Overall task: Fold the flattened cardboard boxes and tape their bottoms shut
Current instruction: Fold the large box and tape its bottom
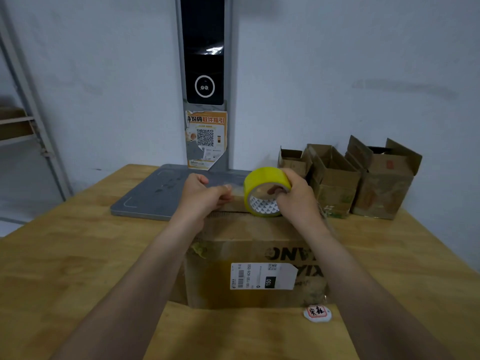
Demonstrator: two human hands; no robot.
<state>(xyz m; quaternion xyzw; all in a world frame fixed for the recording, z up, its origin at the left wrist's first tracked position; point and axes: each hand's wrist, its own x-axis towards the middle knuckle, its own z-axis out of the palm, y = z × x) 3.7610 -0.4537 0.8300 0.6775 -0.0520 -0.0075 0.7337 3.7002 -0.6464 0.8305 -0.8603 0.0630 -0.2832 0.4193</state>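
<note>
A brown cardboard box [244, 258] with a white shipping label stands on the wooden table [78, 255] right in front of me. Above its far edge my right hand [296, 196] grips a yellow tape roll [262, 188], fingers hooked into the core. My left hand [205, 193] pinches the free end of the clear tape, pulled a short way out to the left of the roll. The far top edge of the box is partly hidden behind both hands.
Three folded cardboard boxes [335, 178] with open top flaps stand in a row at the back right against the wall. A grey base plate [155, 193] with an upright scanner column [204, 74] sits behind the box. A round sticker [317, 312] lies near the box.
</note>
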